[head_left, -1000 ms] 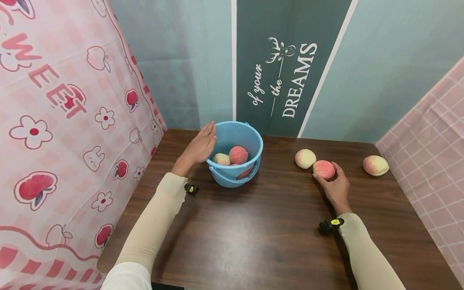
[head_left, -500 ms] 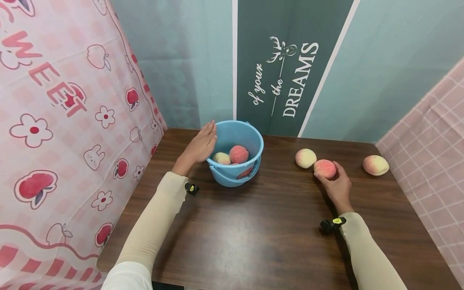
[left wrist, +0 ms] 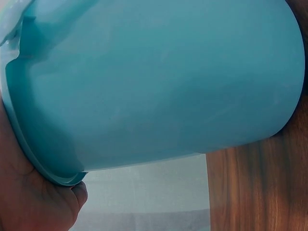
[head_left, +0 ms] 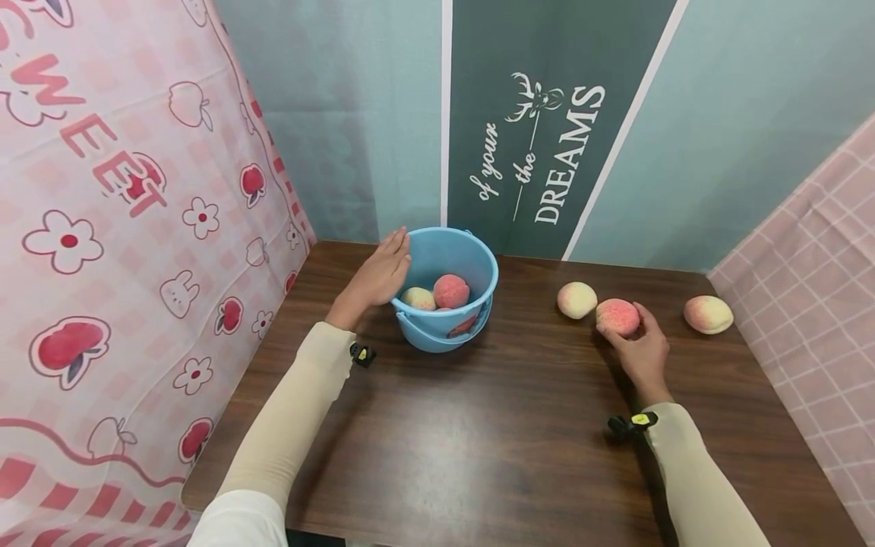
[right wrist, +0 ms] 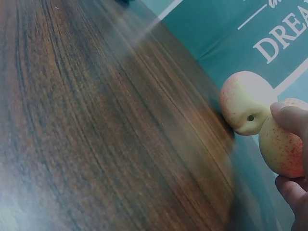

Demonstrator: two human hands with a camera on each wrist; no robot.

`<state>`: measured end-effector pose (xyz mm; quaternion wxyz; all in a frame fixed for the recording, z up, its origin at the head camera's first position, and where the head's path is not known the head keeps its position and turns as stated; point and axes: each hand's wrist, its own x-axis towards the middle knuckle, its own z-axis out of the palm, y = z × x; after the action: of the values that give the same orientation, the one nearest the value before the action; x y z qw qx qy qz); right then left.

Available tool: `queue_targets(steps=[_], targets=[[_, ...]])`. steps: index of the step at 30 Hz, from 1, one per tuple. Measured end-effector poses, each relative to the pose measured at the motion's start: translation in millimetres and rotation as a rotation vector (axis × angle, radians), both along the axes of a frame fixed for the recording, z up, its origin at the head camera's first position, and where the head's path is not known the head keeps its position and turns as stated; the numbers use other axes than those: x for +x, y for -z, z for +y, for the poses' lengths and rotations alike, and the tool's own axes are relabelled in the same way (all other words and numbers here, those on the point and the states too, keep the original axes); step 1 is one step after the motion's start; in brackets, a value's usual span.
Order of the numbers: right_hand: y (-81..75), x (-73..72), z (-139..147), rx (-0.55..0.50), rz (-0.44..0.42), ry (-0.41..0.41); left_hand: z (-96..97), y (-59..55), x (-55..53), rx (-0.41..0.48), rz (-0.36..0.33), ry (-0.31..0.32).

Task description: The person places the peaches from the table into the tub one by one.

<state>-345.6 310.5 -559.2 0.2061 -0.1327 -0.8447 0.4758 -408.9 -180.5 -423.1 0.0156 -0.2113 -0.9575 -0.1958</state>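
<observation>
At the left side of a blue bucket (head_left: 444, 254), my left hand (head_left: 381, 272) rests with straight fingers along the rim. The left wrist view shows the bucket's outer wall (left wrist: 159, 86) up close, the palm against its rim. Inside the bucket lie a red peach (head_left: 451, 292) and a pale peach (head_left: 418, 299), with another red one partly hidden. My right hand (head_left: 644, 353) pinches a pink-red peach (head_left: 617, 316) between thumb and fingers. Close to its left sits a pale yellow peach (head_left: 577, 300), dimpled end showing in the right wrist view.
Another yellow-pink peach (head_left: 709, 314) lies at the far right of the brown wooden table (head_left: 478, 441). A printed pink cloth (head_left: 137, 304) hangs at the left, a blue-green backdrop (head_left: 342, 137) behind, and a pink checked cloth (head_left: 813, 289) at the right.
My right hand has shifted slightly to the right with the pink-red peach, drawing it a little away from the pale one. The left hand stays on the bucket's rim.
</observation>
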Motion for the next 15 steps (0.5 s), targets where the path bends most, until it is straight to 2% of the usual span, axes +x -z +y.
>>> queue_targets(steps=[8, 15], targets=[[-2.7, 0.0, -4, -0.019, 0.043, 0.008, 1.4, -0.8, 0.6, -0.002, -0.005, -0.006], [-13.4, 1.2, -5, -0.051, 0.07, -0.016, 2.2, -0.4, 0.8, -0.002, -0.003, -0.002]])
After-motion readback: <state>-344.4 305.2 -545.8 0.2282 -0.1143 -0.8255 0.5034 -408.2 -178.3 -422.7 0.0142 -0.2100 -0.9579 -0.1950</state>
